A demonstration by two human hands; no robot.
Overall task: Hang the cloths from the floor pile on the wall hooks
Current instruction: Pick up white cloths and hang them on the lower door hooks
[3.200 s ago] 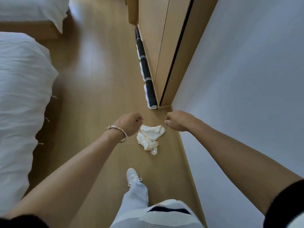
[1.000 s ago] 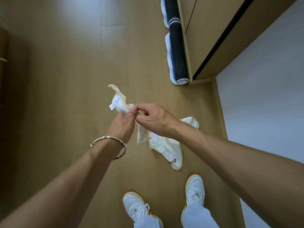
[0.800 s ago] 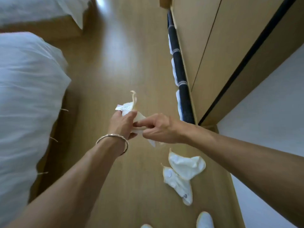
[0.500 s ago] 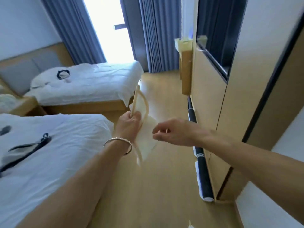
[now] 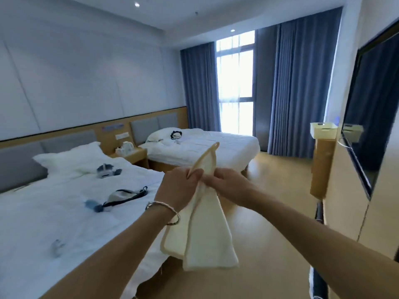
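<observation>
Cloth (image 5: 207,238) now aloft: cream, tan-trimmed, drooping

To your left stands the near bed (image 5: 64,216), made up in white, with a pillow (image 5: 71,158) at its head. On its cover lie a small grey-and-white device (image 5: 105,170), a pale pouch with a dark strap (image 5: 123,195), a blurred blue-grey lump (image 5: 92,206) just beside that strap, and another small grey thing (image 5: 56,248) nearer you. Beyond it the nightstand (image 5: 135,156) carries a few pale items, too blurred to name. The far bed (image 5: 226,147) holds a dark ring-shaped thing (image 5: 176,134) near its head. Ahead of you is the wooden floor (image 5: 269,190); at your right a dark roll (image 5: 319,212) lies along the foot of the cabinet (image 5: 345,201).
</observation>
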